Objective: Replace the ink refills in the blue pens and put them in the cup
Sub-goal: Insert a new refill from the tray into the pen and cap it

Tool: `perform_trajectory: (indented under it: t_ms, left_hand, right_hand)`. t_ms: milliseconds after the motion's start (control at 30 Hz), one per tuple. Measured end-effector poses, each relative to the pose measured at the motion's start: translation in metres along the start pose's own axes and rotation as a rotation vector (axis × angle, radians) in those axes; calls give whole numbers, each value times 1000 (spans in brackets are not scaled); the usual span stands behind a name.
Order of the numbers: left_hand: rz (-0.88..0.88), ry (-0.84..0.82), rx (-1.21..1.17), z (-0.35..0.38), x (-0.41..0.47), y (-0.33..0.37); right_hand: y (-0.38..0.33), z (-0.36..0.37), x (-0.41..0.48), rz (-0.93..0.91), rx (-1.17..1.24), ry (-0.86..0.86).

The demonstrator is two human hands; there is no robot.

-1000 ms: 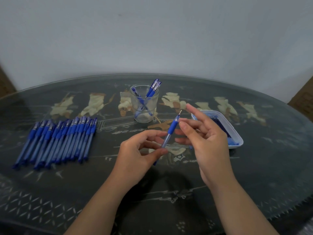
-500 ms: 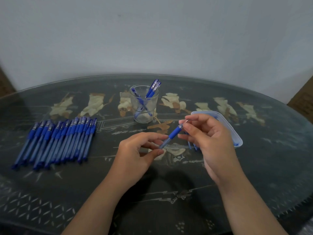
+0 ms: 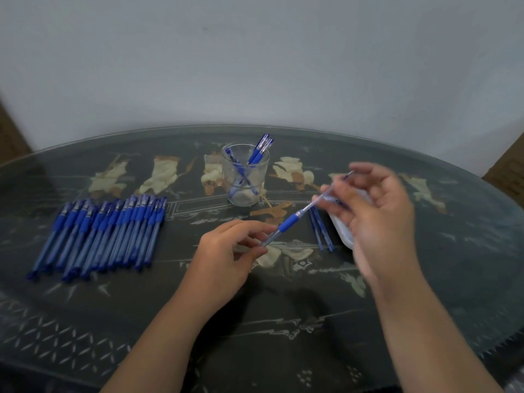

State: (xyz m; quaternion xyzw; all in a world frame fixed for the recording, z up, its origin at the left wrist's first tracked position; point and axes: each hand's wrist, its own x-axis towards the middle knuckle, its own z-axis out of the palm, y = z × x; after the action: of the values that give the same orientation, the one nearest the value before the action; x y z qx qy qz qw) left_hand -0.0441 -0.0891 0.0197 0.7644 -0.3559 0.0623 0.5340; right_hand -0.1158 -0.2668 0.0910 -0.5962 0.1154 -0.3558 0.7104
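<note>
Left hand point(image 3: 224, 256): pinching the rear of a pen's barrel between thumb and fingers, above the counter point(image 3: 442, 279).
Pen point(image 3: 287, 224): tilted, front end up and to the right, blue grip just past the left fingers.
Refill point(image 3: 312, 207): sticking out of the pen's front end, toward the right hand.
Right hand point(image 3: 380, 217): blurred, fingers curled, pinching the refill.
Cup point(image 3: 245, 180): clear, upright, beyond the hands, several pens leaning inside.
Pen row point(image 3: 107, 234): side by side on the counter, well left.
Loose refills point(image 3: 320, 232): flat, just left of the tray.
Tray point(image 3: 344, 235): white, mostly hidden behind the right hand.
</note>
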Motion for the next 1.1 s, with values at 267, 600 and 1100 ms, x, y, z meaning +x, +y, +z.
perform_trajectory:
  t_ms: [267,600,1100]
  left_hand:
    - [-144,219,11,-11,0,-15]
    - [-323,430,-169,-14,2,-25]
    - [-363,401,-136,-10,4,-24]
  right_hand:
    - [-25,-6,89,40,-345,30]
    - [61,-3,111,481,-694,-215]
    - [89,-3,113,382,-875,-186]
